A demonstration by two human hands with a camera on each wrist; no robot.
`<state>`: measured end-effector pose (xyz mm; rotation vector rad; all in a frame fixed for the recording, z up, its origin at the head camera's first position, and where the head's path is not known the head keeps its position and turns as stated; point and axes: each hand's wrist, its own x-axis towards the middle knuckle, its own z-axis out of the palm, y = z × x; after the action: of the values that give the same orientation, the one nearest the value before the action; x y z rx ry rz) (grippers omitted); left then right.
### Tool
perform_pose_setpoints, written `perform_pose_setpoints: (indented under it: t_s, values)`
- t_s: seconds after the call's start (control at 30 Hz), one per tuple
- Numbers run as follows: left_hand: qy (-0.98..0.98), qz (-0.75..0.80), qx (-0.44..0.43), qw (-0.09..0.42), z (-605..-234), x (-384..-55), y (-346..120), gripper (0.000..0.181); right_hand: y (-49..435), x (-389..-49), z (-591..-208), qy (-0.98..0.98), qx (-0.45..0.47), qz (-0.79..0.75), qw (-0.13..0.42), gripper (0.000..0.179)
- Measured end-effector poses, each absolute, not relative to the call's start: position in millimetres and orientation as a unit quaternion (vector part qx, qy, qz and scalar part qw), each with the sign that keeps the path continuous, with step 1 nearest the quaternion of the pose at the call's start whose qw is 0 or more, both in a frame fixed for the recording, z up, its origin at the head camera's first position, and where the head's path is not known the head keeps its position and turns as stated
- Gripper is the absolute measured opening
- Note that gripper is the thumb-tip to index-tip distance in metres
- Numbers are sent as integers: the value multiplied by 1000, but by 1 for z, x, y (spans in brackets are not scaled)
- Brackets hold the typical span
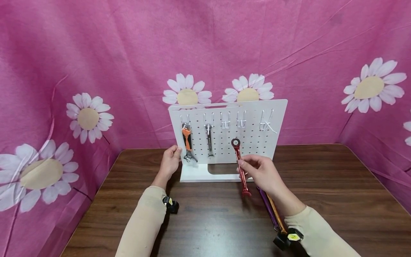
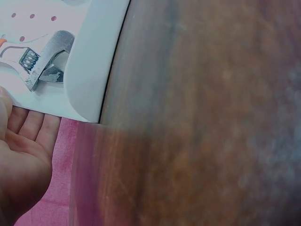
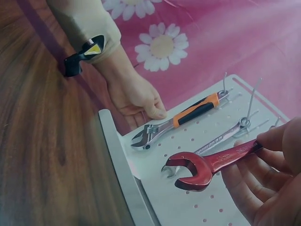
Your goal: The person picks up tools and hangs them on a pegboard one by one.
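Note:
A red combination wrench (image 1: pixel 240 167) is pinched between the thumb and fingers of my right hand (image 1: pixel 261 172), its ring end up, in front of the white pegboard (image 1: pixel 221 142). The red open end (image 3: pixel 200 172) shows large in the right wrist view. My left hand (image 1: pixel 171 160) grips the board's left edge, thumb on the front and fingers behind. Beside it hangs an adjustable wrench (image 1: pixel 187 141) with an orange and black handle. A silver combination wrench (image 1: pixel 209 141) hangs to its right.
White double hooks (image 1: pixel 241 119) in the board's upper row hold nothing, including one at the far right (image 1: pixel 266 121). A purple wrench (image 1: pixel 269 208) and an orange wrench (image 1: pixel 277 214) lie on the wooden table (image 1: pixel 205 221), partly under my right wrist. Behind stands a pink flowered cloth (image 1: pixel 205 43).

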<state>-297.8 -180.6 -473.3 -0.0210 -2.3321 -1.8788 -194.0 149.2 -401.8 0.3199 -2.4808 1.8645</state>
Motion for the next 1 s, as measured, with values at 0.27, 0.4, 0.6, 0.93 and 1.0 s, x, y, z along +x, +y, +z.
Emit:
perform_pose_setpoints:
  t_s: [0.27, 0.4, 0.6, 0.93, 1.0]
  values:
    - [-775, -628, -6, 73, -472, -298, -181, 26, 139, -198, -394, -779, 95, 619, 21, 26]
    - [-775, -628, -8, 72, -473, -298, -180, 26, 135, -200, -391, -788, 90, 609, 27, 28]
    - [-774, -629, -9, 74, -473, -298, -180, 26, 129, -204, -385, -786, 83, 613, 25, 29]
    - [-778, -624, -8, 73, -473, -297, -181, 25, 124, -212, -379, -785, 87, 612, 41, 27]
    - [-781, -620, -8, 72, -473, -297, -181, 26, 123, -214, -380, -780, 88, 618, 42, 26]
